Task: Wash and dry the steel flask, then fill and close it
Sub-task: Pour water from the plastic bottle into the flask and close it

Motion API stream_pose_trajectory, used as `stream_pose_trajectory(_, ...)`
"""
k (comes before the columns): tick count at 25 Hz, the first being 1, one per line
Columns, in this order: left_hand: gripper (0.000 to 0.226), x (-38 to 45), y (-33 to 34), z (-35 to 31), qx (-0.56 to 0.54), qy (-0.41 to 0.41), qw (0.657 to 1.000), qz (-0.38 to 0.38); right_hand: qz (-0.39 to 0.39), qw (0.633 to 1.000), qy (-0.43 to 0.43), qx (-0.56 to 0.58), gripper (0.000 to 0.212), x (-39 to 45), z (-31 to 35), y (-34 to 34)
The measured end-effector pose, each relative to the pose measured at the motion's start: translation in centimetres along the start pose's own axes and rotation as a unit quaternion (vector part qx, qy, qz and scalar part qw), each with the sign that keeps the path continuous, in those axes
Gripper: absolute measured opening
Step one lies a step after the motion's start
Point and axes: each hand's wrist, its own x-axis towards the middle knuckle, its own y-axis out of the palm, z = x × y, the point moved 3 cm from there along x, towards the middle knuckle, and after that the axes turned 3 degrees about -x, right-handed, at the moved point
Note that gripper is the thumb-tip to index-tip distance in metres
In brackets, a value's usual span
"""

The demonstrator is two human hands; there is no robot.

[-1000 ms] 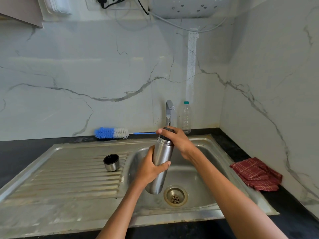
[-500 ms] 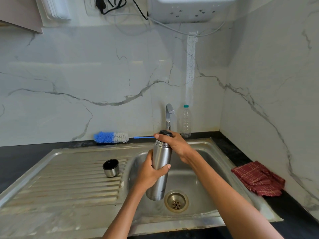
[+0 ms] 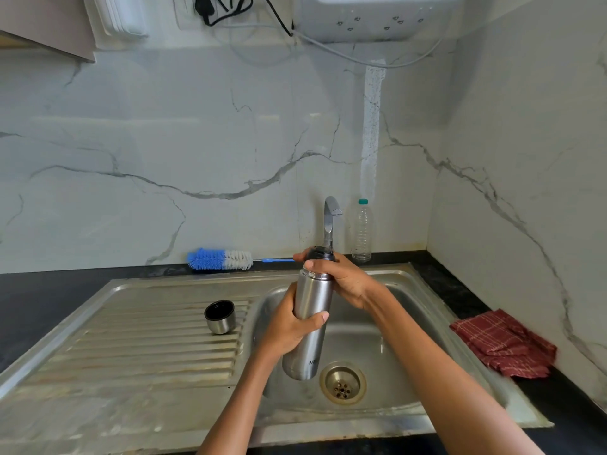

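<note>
left hand [image 3: 289, 326] gripping tall brushed-steel flask [image 3: 308, 323] body | right hand [image 3: 341, 277] wrapping its black stopper [image 3: 320, 252] | I'm seeing flask now raised upright under tap [image 3: 331, 218] | unscrewing likely, washing unstarted

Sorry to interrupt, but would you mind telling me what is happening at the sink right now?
A person holds a steel flask upright over the sink basin. The left hand grips its body while the right hand wraps around the dark stopper at the top. The flask's cup lid stands on the drainboard, the bottle brush lies against the wall, and a red cloth waits on the counter.
</note>
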Motion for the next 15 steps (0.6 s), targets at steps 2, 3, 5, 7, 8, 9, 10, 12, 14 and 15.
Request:
stream_pose_trajectory(2, 0.07, -0.2, 0.1, 0.0, 0.099, -0.023, 0.992, -0.069, -0.093, 0.996, 0.007, 0.004, 0.03, -0.5, -0.1, 0.7)
stream_pose_trajectory(3, 0.073, -0.4, 0.2, -0.2, 0.143, -0.041, 0.984, -0.099, -0.14, 0.99, 0.004, 0.01, 0.031, -0.7, -0.2, 1.4)
stream_pose_trajectory(5, 0.076, -0.7, 0.5, -0.5, 0.164, -0.054, 0.976, -0.136, -0.2, 0.98, -0.014, 0.003, 0.034, -0.5, -0.2, 2.7)
stream_pose_trajectory(7, 0.077, -0.7, -0.1, -0.5, 0.132, -0.039, 0.981, -0.14, -0.174, 0.984, -0.02, -0.043, 0.04, -0.4, 0.7, 3.2)
stream_pose_trajectory(8, 0.077, -0.5, -0.7, -0.3, 0.104, -0.032, 0.986, -0.122, -0.13, 0.989, -0.015, -0.063, 0.044, -0.3, 1.2, 3.0)
stream_pose_trajectory(9, 0.078, -0.2, -1.2, -0.2, 0.063, -0.027, 0.994, -0.089, -0.074, 0.995, -0.004, -0.066, 0.047, -0.3, 1.4, 2.5)
stream_pose_trajectory(10, 0.078, -0.1, -1.5, 0.0, 0.021, -0.021, 0.998, -0.048, -0.017, 0.999, 0.009, -0.051, 0.046, -0.3, 1.4, 1.9)
stream_pose_trajectory(12, 0.077, -0.2, -1.3, -0.2, -0.029, -0.019, 0.999, 0.022, 0.031, 0.999, 0.017, -0.019, 0.043, -0.4, 0.8, 0.8)
stream_pose_trajectory(14, 0.074, -0.3, -0.4, -0.3, -0.024, -0.023, 0.999, 0.034, -0.012, 1.0, 0.017, -0.017, 0.043, -0.6, 0.1, 0.4)
stream_pose_trajectory(15, 0.071, -0.3, 0.0, -0.2, -0.008, -0.028, 0.999, 0.025, -0.043, 0.999, 0.014, -0.024, 0.04, -0.8, 0.0, 0.4)
